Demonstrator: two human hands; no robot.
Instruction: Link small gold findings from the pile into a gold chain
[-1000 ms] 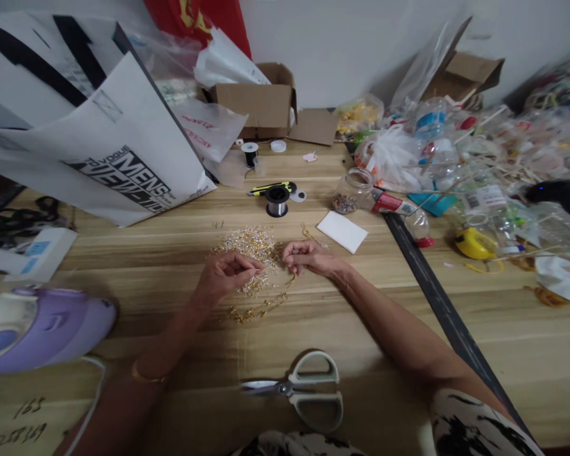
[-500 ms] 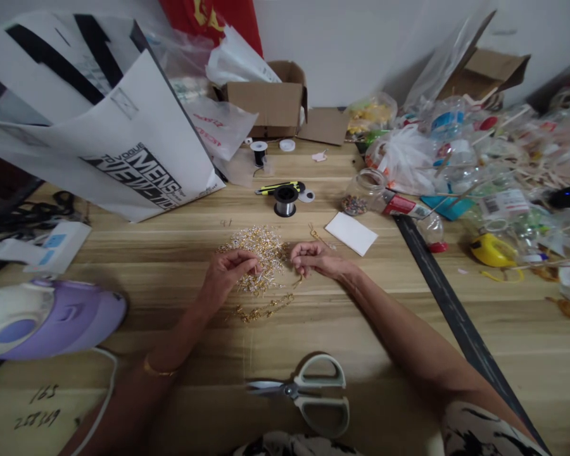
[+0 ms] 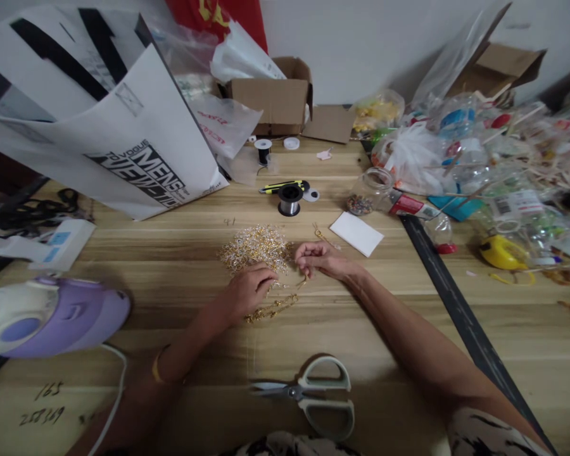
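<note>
A pile of small gold and silver pieces (image 3: 254,244) lies on the wooden table. My left hand (image 3: 254,288) is at the pile's lower edge, palm down, fingers pressed together; whatever is between the fingertips is hidden. Just right of the pile, my right hand (image 3: 320,258) pinches something thin and gold, whose end hangs below the fingers. A gold beaded chain (image 3: 272,308) lies below the pile, close to my left hand. Beyond my right hand a small gold loop (image 3: 319,233) rests on the table.
Scissors (image 3: 292,392) lie open near the front edge. Behind the pile stand a wire spool (image 3: 289,201) and a yellow cutter (image 3: 275,187). A white pad (image 3: 356,233), a bead jar (image 3: 368,190) and plastic bottles are rightward. A purple appliance (image 3: 76,316) sits left.
My left hand has moved right and toward me, from over the pile to its lower edge, closer to my right hand. The whole view has shifted slightly.
</note>
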